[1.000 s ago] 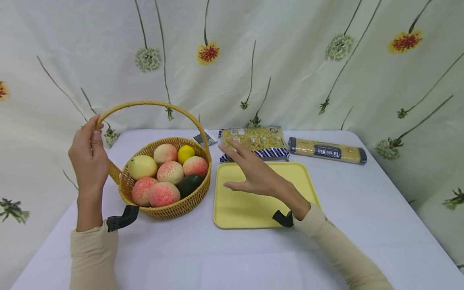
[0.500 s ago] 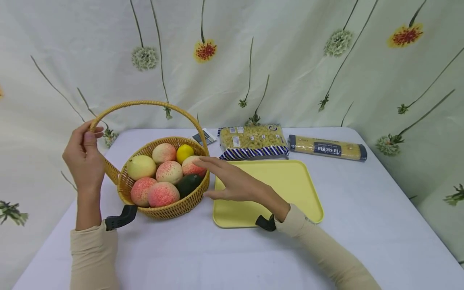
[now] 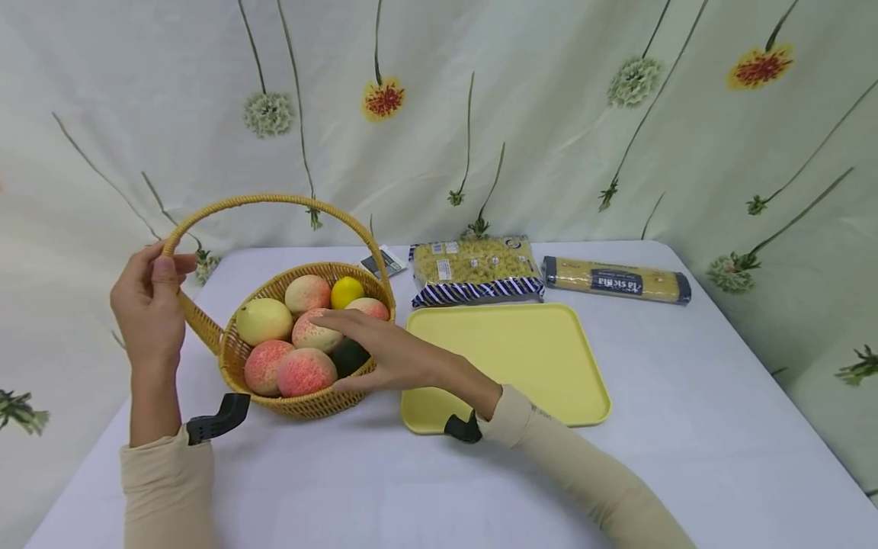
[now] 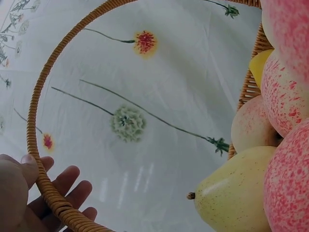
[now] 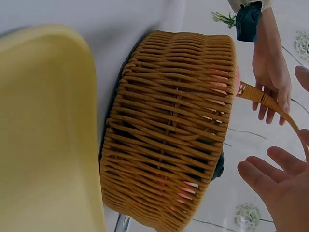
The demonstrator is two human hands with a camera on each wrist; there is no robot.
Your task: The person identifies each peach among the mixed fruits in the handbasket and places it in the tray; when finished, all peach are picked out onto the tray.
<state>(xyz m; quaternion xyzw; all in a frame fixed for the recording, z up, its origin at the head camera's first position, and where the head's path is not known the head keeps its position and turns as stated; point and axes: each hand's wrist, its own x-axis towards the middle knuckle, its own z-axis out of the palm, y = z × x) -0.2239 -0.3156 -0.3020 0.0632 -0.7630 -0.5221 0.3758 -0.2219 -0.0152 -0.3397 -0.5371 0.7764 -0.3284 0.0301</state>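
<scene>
In the head view my left hand (image 3: 149,305) holds the arched handle (image 3: 264,200) of a wicker basket (image 3: 312,406) at its left side; the left wrist view shows thumb and fingers around the handle (image 4: 35,104). Inside the basket lie several pink-and-cream peaches (image 3: 306,372), a pale yellow-green pear-shaped fruit (image 3: 264,321), a yellow fruit (image 3: 347,292) and a dark green one (image 3: 348,356). Over the basket's right side my right hand (image 3: 391,352) is spread with nothing in it, partly covering the dark green fruit. In the right wrist view its fingers are apart beside the basket wall (image 5: 169,125).
A yellow tray (image 3: 507,343) lies right of the basket. Behind it is a bag of pasta (image 3: 476,267), with a long spaghetti pack (image 3: 617,280) to the right. A small card-like packet (image 3: 384,261) lies behind the basket. A floral cloth hangs at the back.
My right hand has moved left from above the tray to over the basket's right side. My left hand has shifted slightly left and down with the handle, still holding it.
</scene>
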